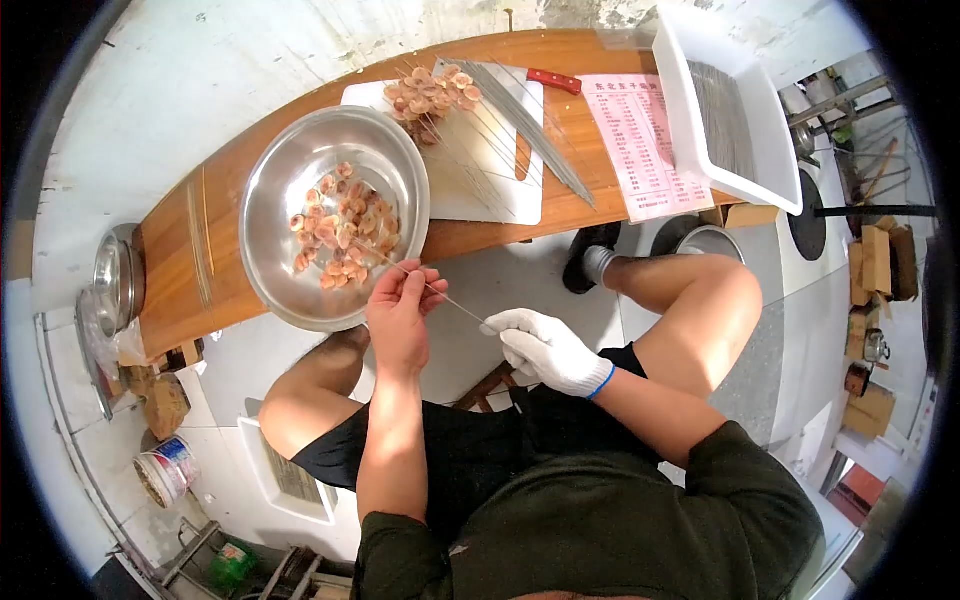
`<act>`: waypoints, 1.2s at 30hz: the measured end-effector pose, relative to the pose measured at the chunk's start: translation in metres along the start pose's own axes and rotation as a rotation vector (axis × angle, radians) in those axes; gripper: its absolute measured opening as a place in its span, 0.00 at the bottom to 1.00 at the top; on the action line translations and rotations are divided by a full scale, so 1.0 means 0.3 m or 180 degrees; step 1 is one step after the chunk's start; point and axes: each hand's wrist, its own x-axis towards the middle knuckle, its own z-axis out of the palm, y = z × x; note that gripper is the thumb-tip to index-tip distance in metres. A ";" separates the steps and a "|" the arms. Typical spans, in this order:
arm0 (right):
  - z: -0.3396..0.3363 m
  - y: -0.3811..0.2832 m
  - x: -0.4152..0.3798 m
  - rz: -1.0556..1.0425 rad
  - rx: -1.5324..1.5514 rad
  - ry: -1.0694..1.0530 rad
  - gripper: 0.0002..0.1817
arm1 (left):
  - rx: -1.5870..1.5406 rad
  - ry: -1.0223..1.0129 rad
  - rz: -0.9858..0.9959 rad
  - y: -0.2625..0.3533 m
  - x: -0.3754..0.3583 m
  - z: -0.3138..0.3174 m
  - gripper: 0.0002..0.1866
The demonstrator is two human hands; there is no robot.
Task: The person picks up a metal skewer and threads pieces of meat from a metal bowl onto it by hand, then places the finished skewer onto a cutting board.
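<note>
Bare, my left hand [403, 300] is at the lower right rim of a large steel bowl [270, 240], its fingers pinched on a thin metal skewer [460, 305]. My right hand [540, 345], in a white glove with a blue cuff edge, grips the other end of that skewer. Round pinkish-brown meat pieces [345, 225] lie in the bowl, and the skewer's far tip points over them. Behind, on a white cutting board [450, 205], is a pile of loaded skewers [425, 100] beside a bundle of bare skewers [540, 130].
A red-handled knife [553, 80] and a printed pink sheet [640, 140] lie on the wooden table [170, 260]. At the right end stands a white bin [770, 185] of skewers. Another white bin [265, 470] and a bucket [170, 470] are on the floor at left.
</note>
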 end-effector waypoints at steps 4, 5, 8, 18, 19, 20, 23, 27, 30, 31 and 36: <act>-0.003 -0.003 0.016 -0.0192 -0.0216 0.0106 0.17 | 0.0135 -0.0111 -0.0095 0.011 0.011 0.010 0.10; -0.007 0.000 0.022 -0.0225 -0.0226 0.0157 0.17 | 0.0172 -0.0125 -0.0111 0.014 0.018 0.016 0.10; -0.022 0.003 0.031 -0.0269 -0.0170 0.0279 0.17 | 0.0841 -0.0306 -0.0079 0.078 0.075 -0.021 0.11; -0.031 0.009 0.048 -0.0584 -0.0324 0.0681 0.18 | 0.3538 0.0985 0.0550 0.334 0.512 -0.489 0.14; -0.031 0.002 0.048 -0.0588 -0.0384 0.0674 0.19 | 0.3757 0.0932 0.0523 0.341 0.516 -0.462 0.14; -0.030 -0.004 0.047 -0.0592 -0.0442 0.0672 0.19 | 0.3978 0.0872 0.0497 0.344 0.525 -0.441 0.15; -0.046 -0.016 0.050 -0.0525 -0.0499 0.0586 0.19 | 0.4197 0.0843 0.0462 0.305 0.600 -0.478 0.15; -0.054 -0.026 0.046 -0.0394 -0.0387 0.0606 0.19 | 0.5097 0.0770 0.1193 0.288 0.648 -0.531 0.16; -0.066 -0.018 0.049 -0.0532 -0.0463 0.0631 0.18 | 0.4307 0.0943 0.0391 0.369 0.591 -0.446 0.16; -0.064 -0.010 0.050 -0.0523 -0.0441 0.0633 0.18 | 0.4844 0.0697 0.0733 0.381 0.591 -0.471 0.16; -0.046 -0.045 0.047 -0.0391 -0.0325 0.0538 0.17 | 0.6041 0.0086 0.0169 0.412 0.533 -0.452 0.16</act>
